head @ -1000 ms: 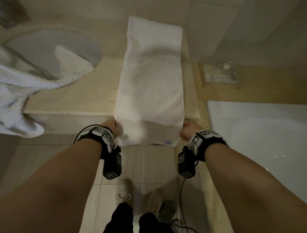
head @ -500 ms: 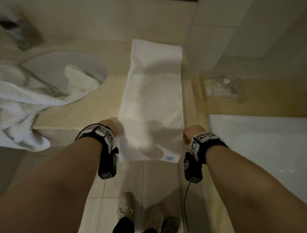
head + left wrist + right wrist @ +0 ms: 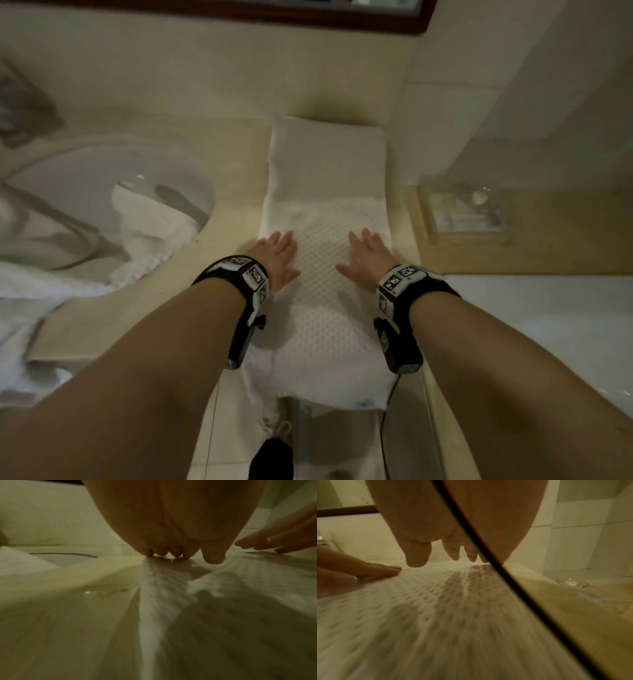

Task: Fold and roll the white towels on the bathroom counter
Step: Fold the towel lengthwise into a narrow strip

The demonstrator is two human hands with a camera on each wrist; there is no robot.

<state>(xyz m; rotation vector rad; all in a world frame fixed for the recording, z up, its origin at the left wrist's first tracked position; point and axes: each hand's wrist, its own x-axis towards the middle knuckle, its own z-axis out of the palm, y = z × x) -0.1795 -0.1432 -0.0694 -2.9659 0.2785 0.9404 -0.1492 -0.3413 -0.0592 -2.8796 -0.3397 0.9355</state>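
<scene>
Hands lie flat on a long white waffle-weave towel [image 3: 322,294] folded into a narrow strip on the beige stone bathroom counter [image 3: 236,161]. The strip runs from the back wall toward the person, its far end turned up slightly against the wall and its near end hanging over the counter's front edge, where a small blue label shows. The left hand [image 3: 279,255] rests palm down along the towel's left edge with fingers straight and close together; the left wrist view shows its fingertips [image 3: 175,553] touching the cloth right at the border with the bare stone. The right hand [image 3: 364,258] lies palm down near the right edge, fingers straight and slightly fanned, thumb pointing inward; from the right wrist view the fingertips [image 3: 453,555] sit just above or on the dimpled fabric, and contact cannot be told for certain. Neither hand grips anything. A round sink basin [image 3: 113,202] lies to the left, with another white towel [image 3: 150,222] draped into it and over the counter edge. A clear glass dish [image 3: 479,200] stands on a lower ledge to the right
</scene>
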